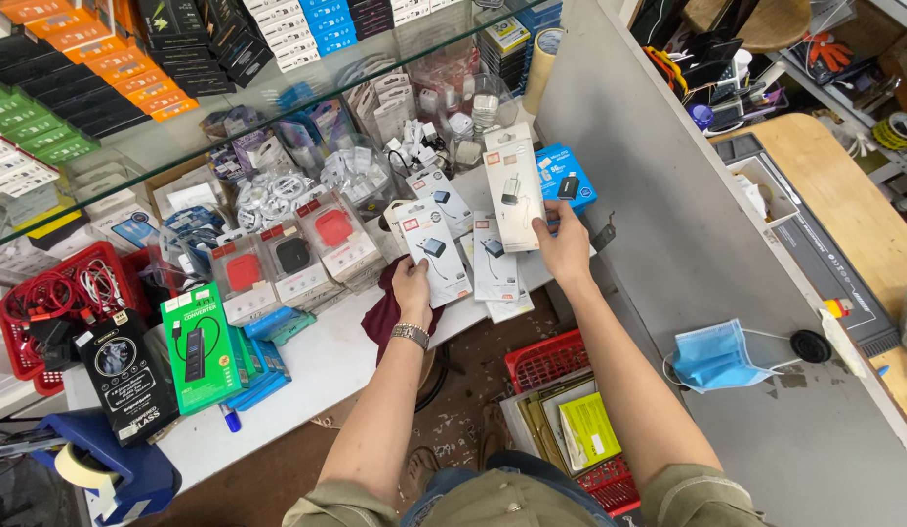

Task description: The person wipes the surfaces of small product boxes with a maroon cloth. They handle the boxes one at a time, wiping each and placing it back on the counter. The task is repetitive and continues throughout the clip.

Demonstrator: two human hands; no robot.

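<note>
While the right hand (568, 249) grips a tall white adapter pkg (512, 185) upright, the left hand (412, 290) pinches a smaller white adapter pkg (431, 250) over a maroon cloth (383, 310). Several similar pkgs (494, 263) lie on the white surface (322, 361) between them, apparently unsorted.

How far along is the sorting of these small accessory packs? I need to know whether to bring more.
Done: red and black cases lie lined up on the shelf. In hand: left hand holds one white pack, right hand another. Left: loose packs between them.
</note>
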